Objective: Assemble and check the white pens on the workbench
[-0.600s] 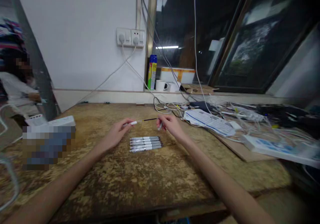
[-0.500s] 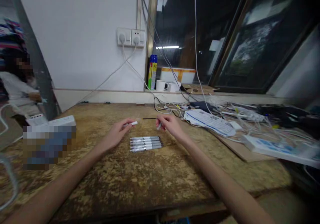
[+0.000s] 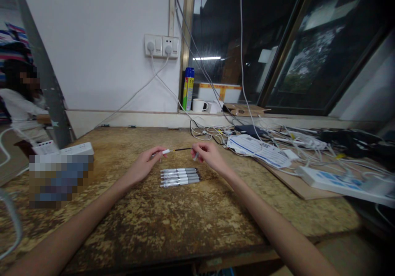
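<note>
Got five pens [image 3: 180, 177] side by side, left hand [image 3: 150, 157] pinching one white barrel [image 3: 166, 151], right hand [image 3: 205, 154] pinching one dark refill [image 3: 183, 149], forearms angled inward.

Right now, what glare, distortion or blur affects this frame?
Head view: a bright strip glares on the dark window; head view: wide-angle stretch likely exaggerates the post's lean; head view: pixelation masks an area on the table; head view: the upper right corner falls dark.
</note>
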A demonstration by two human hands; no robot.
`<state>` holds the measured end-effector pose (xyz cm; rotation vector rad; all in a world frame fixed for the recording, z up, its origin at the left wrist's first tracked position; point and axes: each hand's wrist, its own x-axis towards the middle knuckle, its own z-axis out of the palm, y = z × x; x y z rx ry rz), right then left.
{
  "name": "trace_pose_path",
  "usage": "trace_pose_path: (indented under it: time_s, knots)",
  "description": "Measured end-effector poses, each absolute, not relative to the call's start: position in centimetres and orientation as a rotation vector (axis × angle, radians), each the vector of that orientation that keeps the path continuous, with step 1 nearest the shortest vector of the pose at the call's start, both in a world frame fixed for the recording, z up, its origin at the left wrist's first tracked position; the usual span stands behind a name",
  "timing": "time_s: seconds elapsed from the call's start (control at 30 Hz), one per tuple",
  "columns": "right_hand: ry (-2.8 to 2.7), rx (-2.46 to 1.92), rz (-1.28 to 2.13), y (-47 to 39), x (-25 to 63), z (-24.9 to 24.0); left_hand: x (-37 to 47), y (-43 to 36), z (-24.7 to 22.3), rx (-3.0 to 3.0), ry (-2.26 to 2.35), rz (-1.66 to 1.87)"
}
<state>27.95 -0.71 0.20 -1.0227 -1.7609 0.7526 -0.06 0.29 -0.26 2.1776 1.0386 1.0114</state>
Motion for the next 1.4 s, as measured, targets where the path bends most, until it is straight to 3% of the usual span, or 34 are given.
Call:
trace_pose_path:
  time_s: [0.4, 0.83, 1.4]
  knots:
    - [-1.922, -0.978, 0.775, -1.5, 26.5, -1.2, 1.1, -1.3, 0.2, 2.221, 0.952, 0.944]
    - [-1.517, -0.921, 1.016, 0.6, 27.5, -1.6, 1.1, -1.3, 0.5, 2.167, 1.003, 1.008]
    - [-1.453, -0.906, 0.990, 0.0, 27.6, -0.4, 0.7, -1.2, 0.6, 2.118, 1.059, 1.073]
